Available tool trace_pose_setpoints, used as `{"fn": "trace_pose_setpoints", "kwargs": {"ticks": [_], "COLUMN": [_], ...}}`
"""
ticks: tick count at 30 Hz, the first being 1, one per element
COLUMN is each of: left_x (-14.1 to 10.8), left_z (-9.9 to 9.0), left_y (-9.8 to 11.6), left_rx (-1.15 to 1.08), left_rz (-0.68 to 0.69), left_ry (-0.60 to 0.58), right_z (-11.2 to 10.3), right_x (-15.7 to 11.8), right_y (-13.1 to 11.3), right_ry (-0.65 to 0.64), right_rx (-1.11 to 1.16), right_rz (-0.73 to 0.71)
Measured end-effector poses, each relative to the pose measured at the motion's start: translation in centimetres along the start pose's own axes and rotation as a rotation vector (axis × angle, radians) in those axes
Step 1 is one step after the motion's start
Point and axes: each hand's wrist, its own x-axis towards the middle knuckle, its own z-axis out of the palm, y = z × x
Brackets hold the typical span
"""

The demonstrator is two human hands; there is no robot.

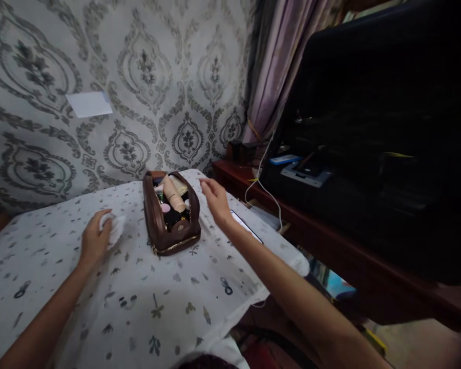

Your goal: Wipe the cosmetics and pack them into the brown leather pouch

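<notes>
A brown leather toiletry bag [153,220] stands unzipped on the table with its mouth facing up. Inside it are a beige tube [172,193], a pink-lidded jar [165,208], a dark round item [172,218] and other small containers. To the left of the bag, my left hand [94,238] is closed around a crumpled white tissue [116,231]. My right hand [215,199] hovers just right of the bag, apart from it, fingers curled together; whatever they may hold is too small to make out.
A white patterned cloth [169,287] covers the table. A lit phone [246,225] lies partly behind my right forearm. White cables [269,192] hang beside a dark red wooden desk [330,238] holding a large black case [376,113]. A patterned wall [146,66] stands behind.
</notes>
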Motion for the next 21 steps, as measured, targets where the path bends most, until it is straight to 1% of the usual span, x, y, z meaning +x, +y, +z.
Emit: {"fn": "trace_pose_setpoints", "kwargs": {"ticks": [1, 3, 4, 5, 6, 7, 8, 9, 10, 11, 12, 14, 15, 16, 17, 18, 19, 21], "left_x": [-0.4, -1.1, -1.5, -1.9, -2.3, -2.7, -3.1, -3.5, -3.8, -4.1, -4.3, -4.7, -4.8, -4.9, -5.1, -5.3, -5.7, -7.1], "left_z": [-1.0, -2.6, -3.2, -3.6, -3.9, -4.1, -4.2, -4.3, -4.4, -4.5, -4.7, -5.0, -5.1, -5.1, -5.2, -5.2, -5.3, -5.7], "left_y": [-1.1, -3.6, -4.9, -6.2, -7.4, -8.6, -9.6, -10.3, -10.8, -11.0, -11.0, -10.1, -9.2, -8.1, -6.7, -4.9, -2.9, 1.6], "left_rx": [0.169, 0.438, 0.53, 0.593, 0.628, 0.634, 0.619, 0.605, 0.593, 0.59, 0.592, 0.569, 0.542, 0.502, 0.453, 0.409, 0.34, 0.165], "left_rz": [0.035, 0.021, 0.04, 0.082, 0.088, 0.051, 0.04, 0.03, 0.03, 0.053, 0.088, 0.201, 0.26, 0.32, 0.376, 0.411, 0.487, 0.682], "left_ry": [-0.028, 0.014, 0.011, -0.069, -0.171, -0.26, -0.317, -0.348, -0.337, -0.298, -0.228, -0.054, 0.025, 0.088, 0.124, 0.127, 0.153, 0.076], "right_z": [0.2, 0.9, 1.3, 1.7, 1.9, 2.1, 2.2, 2.2, 2.2, 2.2, 2.2, 2.1, 2.1, 2.1, 2.1, 2.1, 2.1, 2.1], "right_x": [-1.8, -5.3, -6.7, -7.9, -8.9, -9.5, -10.0, -10.3, -10.4, -10.5, -10.5, -10.5, -10.6, -10.6, -10.6, -10.7, -10.7, -10.7], "right_y": [0.0, 0.2, 0.3, 0.5, 0.8, 1.1, 1.4, 1.8, 2.2, 2.7, 3.1, 3.8, 4.2, 4.5, 4.7, 4.9, 5.1, 5.3], "right_ry": [0.034, 0.042, 0.068, 0.085, 0.101, 0.118, 0.132, 0.144, 0.153, 0.158, 0.157, 0.147, 0.144, 0.143, 0.145, 0.147, 0.148, 0.145], "right_rx": [0.025, 0.057, 0.066, 0.068, 0.068, 0.065, 0.061, 0.057, 0.058, 0.067, 0.083, 0.121, 0.136, 0.144, 0.146, 0.144, 0.142, 0.134], "right_rz": [0.016, 0.044, 0.058, 0.07, 0.084, 0.097, 0.112, 0.128, 0.143, 0.162, 0.186, 0.231, 0.248, 0.259, 0.265, 0.265, 0.264, 0.259]}}
